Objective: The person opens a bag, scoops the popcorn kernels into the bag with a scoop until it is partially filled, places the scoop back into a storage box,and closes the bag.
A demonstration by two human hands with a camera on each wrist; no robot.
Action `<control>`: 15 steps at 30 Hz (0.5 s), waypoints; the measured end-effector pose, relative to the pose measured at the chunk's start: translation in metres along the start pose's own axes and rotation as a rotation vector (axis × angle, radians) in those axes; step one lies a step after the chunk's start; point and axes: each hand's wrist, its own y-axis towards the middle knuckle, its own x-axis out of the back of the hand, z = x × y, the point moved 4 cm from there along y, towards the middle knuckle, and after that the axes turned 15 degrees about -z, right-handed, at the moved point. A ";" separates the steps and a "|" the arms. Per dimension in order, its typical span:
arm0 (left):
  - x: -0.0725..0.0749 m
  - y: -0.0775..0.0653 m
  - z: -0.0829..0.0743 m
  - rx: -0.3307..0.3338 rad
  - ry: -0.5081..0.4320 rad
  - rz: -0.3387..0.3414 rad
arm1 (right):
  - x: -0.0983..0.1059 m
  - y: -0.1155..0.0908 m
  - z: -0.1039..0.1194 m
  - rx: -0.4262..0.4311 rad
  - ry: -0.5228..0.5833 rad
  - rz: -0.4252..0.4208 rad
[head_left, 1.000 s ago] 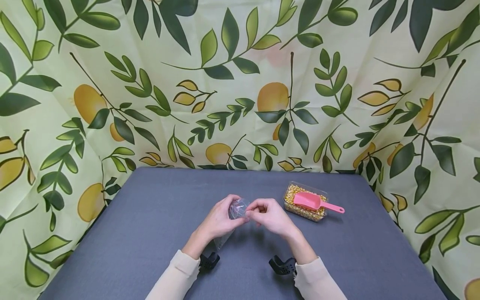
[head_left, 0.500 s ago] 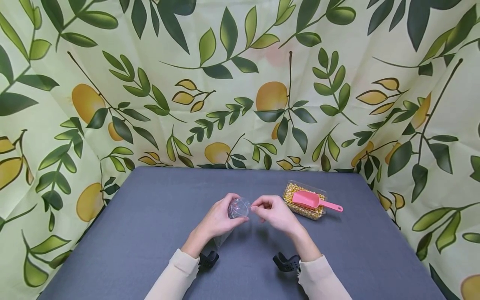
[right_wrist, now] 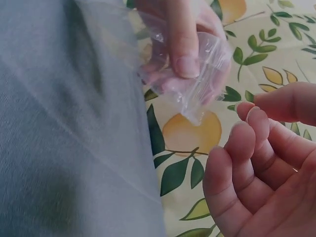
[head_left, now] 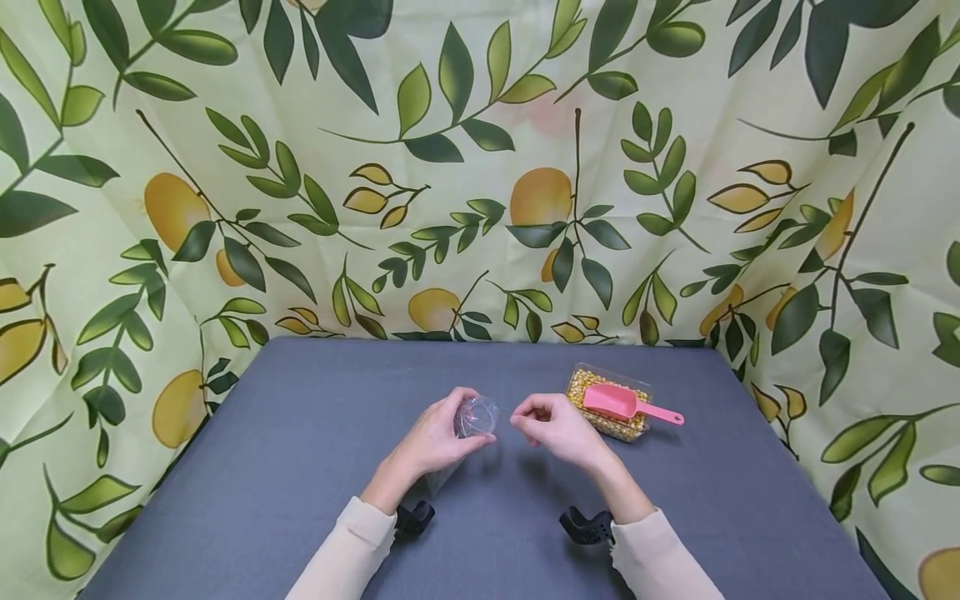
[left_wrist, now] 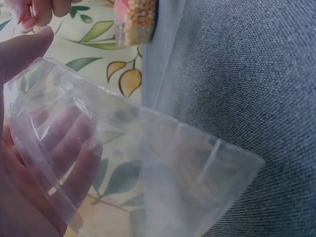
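A clear plastic zip bag [head_left: 478, 415] is in my left hand [head_left: 433, 435], gripped near its mouth between thumb and fingers. Its rounded mouth faces up and right in the head view, while the lower part hangs below the palm. In the left wrist view the see-through bag [left_wrist: 173, 153] spreads across, with fingers showing behind it. My right hand [head_left: 558, 429] is a short way to the right of the bag, apart from it. The thumb and forefinger tips meet and the other fingers are curled, with nothing visible between them in the right wrist view.
Behind my right hand stands a clear plastic tub [head_left: 576, 414] of yellow corn kernels [head_left: 583, 387]. A pink scoop [head_left: 618, 401] lies on the kernels, its handle jutting past the right side. A grey-blue cloth covers the table [head_left: 337, 400]; a leaf-and-fruit patterned curtain [head_left: 465, 275] hangs behind.
My right hand has come off the bag's mouth and drawn away to the right. The left hand keeps its hold, and the bag's mouth looks rounder than a second ago.
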 end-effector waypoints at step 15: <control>0.004 -0.001 0.006 0.053 0.050 -0.015 | 0.020 -0.003 -0.015 0.024 -0.143 -0.011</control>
